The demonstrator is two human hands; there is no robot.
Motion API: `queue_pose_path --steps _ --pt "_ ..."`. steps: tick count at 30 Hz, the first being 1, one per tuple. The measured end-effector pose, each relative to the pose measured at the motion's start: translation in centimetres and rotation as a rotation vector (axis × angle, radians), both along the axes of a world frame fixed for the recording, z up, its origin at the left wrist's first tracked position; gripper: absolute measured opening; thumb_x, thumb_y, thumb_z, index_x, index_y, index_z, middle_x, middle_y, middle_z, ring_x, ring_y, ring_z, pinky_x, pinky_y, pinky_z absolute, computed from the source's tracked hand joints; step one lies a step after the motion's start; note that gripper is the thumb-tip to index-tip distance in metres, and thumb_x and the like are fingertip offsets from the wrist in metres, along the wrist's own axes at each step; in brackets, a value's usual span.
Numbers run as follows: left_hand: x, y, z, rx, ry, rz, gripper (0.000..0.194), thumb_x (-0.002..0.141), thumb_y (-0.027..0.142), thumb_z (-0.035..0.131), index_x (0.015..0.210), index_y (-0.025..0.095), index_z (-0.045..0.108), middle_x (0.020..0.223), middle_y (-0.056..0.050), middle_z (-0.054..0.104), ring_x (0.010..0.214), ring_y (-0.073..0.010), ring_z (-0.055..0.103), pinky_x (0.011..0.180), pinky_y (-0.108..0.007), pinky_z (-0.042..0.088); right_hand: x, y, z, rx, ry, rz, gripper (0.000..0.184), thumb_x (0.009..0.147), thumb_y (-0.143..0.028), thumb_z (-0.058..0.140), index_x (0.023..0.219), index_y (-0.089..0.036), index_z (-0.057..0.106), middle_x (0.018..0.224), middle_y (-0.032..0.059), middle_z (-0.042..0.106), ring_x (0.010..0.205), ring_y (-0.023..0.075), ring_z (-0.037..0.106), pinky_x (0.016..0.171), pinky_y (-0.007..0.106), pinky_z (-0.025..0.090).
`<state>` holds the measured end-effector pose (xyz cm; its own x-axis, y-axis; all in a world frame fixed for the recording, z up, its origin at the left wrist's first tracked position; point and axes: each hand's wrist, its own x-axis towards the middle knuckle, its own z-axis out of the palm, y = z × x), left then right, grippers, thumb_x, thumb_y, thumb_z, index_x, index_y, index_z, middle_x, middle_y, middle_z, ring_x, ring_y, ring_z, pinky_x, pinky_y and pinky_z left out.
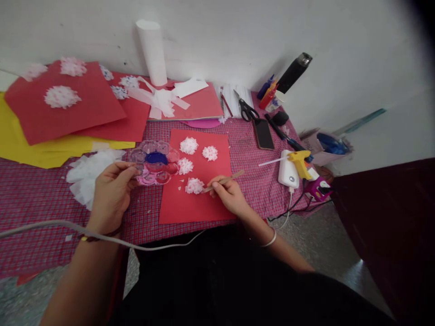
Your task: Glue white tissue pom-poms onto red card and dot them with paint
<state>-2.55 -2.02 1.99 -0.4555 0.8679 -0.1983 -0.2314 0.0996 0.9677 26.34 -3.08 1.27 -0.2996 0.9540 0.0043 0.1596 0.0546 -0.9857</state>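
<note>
My left hand point(115, 188) is closed on the rim of a clear plastic paint palette point(159, 147), whose wells hold dark blue, red and pink paint. In my right hand point(226, 192) is a thin brownish paintbrush-like stick point(234, 176), pinched between thumb and fingers. Its lower tip meets the edge of a white paper pompom flower point(194, 185) dotted with pink. That flower lies on a red paper sheet point(210, 206). Three similar flowers rest farther up on it, one being a pompom point(189, 145) at the top left. Small paper scraps lie beside the nearest flower.
White tissue layers point(83, 176) lie left of the palette. Red sheets point(91, 108) with more flowers cover yellow paper point(41, 151). Scissors point(246, 109), a phone point(263, 134), a yellow glue gun point(299, 163) and a power bank point(288, 172) sit right. A cable point(112, 240) crosses my left wrist.
</note>
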Motion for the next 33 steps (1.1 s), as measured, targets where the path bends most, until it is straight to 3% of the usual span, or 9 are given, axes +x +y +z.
queue_pose_path --steps 10,16,24,29,33 --pt "-0.1 -0.1 0.1 0.019 -0.006 -0.008 0.017 0.065 0.016 0.075 0.078 0.013 0.066 0.073 0.001 0.063 0.061 -0.0073 0.056 0.051 -0.016 0.042 -0.9 -0.3 0.9 0.092 -0.066 0.03 0.024 0.097 -0.034 0.049 0.09 -0.019 0.065 0.08 0.0044 0.067 0.07 0.0161 0.065 0.068 0.031 0.054" --pt "-0.3 0.0 -0.2 0.025 -0.026 -0.001 0.018 0.064 0.016 0.076 0.079 0.014 0.066 0.074 0.001 0.063 0.062 -0.008 0.056 0.051 -0.017 0.043 -2.2 -0.3 0.7 0.183 -0.145 0.119 0.02 0.095 -0.023 0.048 0.092 -0.018 0.068 0.087 0.0065 0.07 0.081 0.0173 0.067 0.077 0.033 0.055" --pt "-0.1 0.2 0.2 0.0 -0.064 -0.048 0.022 0.061 0.023 0.079 0.077 0.016 0.066 0.07 0.002 0.062 0.062 -0.0087 0.057 0.053 -0.017 0.044 0.6 -0.5 1.3 0.039 0.052 -0.052 0.024 0.094 -0.038 0.055 0.091 -0.019 0.069 0.076 0.0036 0.068 0.065 0.0151 0.064 0.062 0.029 0.054" --pt "3.0 3.7 1.7 -0.012 -0.052 -0.241 0.026 0.056 0.023 0.084 0.074 0.016 0.066 0.071 0.002 0.063 0.058 -0.0087 0.054 0.049 -0.018 0.041 3.0 -1.4 -0.7 -0.123 0.25 -0.19 0.028 0.09 -0.046 0.061 0.09 -0.019 0.067 0.067 0.0002 0.064 0.057 0.0123 0.058 0.059 0.026 0.049" --pt "8.4 9.0 2.5 -0.04 -0.022 -0.462 0.021 0.072 0.024 0.081 0.08 0.014 0.065 0.076 0.0 0.063 0.061 -0.0097 0.056 0.054 -0.021 0.047 3.0 -1.6 -2.2 -0.089 0.295 -0.172 0.036 0.087 -0.054 0.062 0.088 -0.018 0.066 0.062 -0.0005 0.061 0.051 0.0118 0.054 0.051 0.025 0.045"
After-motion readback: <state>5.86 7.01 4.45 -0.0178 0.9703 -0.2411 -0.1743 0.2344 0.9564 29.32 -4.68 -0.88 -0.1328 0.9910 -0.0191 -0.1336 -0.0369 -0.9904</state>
